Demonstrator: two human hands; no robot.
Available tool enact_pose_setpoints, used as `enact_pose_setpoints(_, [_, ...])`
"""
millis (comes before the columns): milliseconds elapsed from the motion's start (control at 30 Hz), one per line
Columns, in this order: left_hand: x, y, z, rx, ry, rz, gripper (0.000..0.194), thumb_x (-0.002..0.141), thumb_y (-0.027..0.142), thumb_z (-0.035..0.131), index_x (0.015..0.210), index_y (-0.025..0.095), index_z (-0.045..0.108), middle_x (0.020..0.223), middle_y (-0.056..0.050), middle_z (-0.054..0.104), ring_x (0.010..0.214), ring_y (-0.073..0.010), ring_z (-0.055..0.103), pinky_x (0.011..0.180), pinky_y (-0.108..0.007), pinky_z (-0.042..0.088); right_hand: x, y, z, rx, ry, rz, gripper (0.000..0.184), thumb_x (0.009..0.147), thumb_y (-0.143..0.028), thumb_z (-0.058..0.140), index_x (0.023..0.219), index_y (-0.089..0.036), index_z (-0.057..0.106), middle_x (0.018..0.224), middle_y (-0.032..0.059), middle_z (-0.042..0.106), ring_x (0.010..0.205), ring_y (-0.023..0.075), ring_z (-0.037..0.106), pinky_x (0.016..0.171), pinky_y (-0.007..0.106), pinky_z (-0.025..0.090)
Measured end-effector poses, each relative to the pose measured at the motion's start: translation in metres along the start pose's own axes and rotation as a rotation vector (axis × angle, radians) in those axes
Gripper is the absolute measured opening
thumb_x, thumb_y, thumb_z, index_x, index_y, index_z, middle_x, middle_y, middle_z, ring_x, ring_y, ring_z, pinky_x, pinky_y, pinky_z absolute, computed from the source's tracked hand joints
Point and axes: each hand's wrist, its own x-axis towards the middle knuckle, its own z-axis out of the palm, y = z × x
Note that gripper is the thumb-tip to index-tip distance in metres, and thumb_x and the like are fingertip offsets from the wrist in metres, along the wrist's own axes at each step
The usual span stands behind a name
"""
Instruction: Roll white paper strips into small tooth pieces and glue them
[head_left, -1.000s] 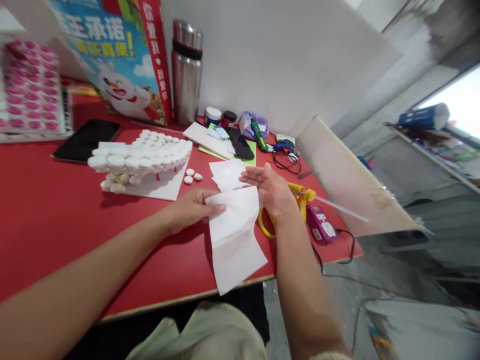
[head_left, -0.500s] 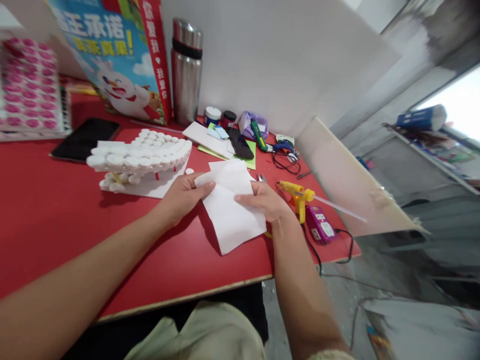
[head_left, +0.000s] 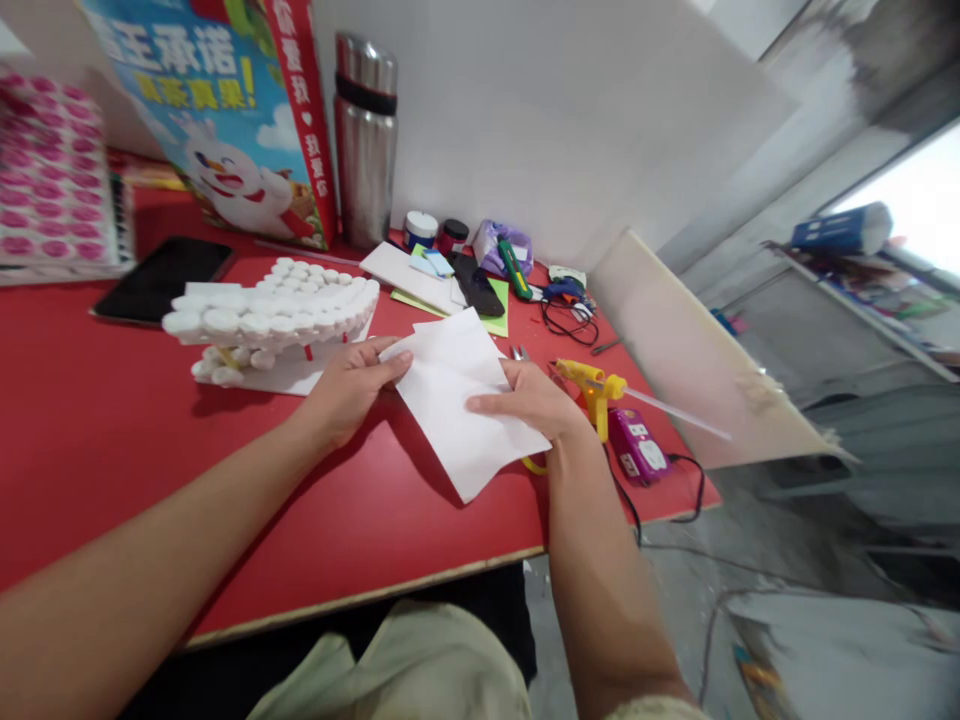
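The left hand (head_left: 346, 392) pinches the near-left edge of a creased white paper sheet (head_left: 454, 395); the right hand (head_left: 541, 402) pinches its right side, thumb on top. The sheet is open above the smooth red tabletop (head_left: 337, 545); what work is left, I cannot tell. Left of the sheet, a curved structure of white rounded pieces (head_left: 277, 318) looks largely assembled; right of it are a yellow plastic glue gun (head_left: 600, 402) and, farther, grey floor (head_left: 679, 595).

Bare red tabletop (head_left: 315, 540) lies nearer; a glue gun (head_left: 598, 388) seemingly blocks the right.
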Motion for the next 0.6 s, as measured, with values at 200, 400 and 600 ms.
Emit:
enact_pose_setpoints(200, [0.001, 0.000, 0.001, -0.014, 0.015, 0.026, 0.018, 0.081, 0.032, 0.083, 0.085, 0.015, 0.079, 0.074, -0.004, 0.075, 0.062, -0.0141, 0.065, 0.065, -0.023, 0.054, 0.007, 0.009, 0.001, 0.008, 0.059, -0.055, 0.047, 0.057, -0.020, 0.091, 0.101, -0.020, 0.075, 0.088, 0.0023, 0.080, 0.071, 0.0192, 0.072, 0.066, 0.031, 0.059])
enact_pose_setpoints(400, [-0.001, 0.004, 0.000, 0.043, 0.046, -0.006, 0.022, 0.084, 0.038, 0.078, 0.085, 0.016, 0.075, 0.070, -0.005, 0.073, 0.058, -0.0181, 0.067, 0.055, -0.026, 0.057, 0.024, 0.020, 0.001, 0.084, 0.151, -0.136, 0.038, 0.056, -0.016, 0.064, 0.094, -0.018, 0.072, 0.080, 0.0003, 0.078, 0.057, 0.0156, 0.064, 0.054, 0.025, 0.048])
enact_pose_setpoints(600, [-0.004, 0.006, 0.002, 0.058, -0.018, -0.030, 0.030, 0.083, 0.041, 0.080, 0.092, 0.013, 0.076, 0.071, -0.005, 0.074, 0.058, -0.0177, 0.069, 0.054, -0.027, 0.062, 0.015, 0.013, -0.006, 0.131, 0.188, -0.241, 0.038, 0.059, -0.022, 0.074, 0.098, -0.019, 0.074, 0.084, 0.0018, 0.079, 0.063, 0.0170, 0.067, 0.057, 0.026, 0.049])
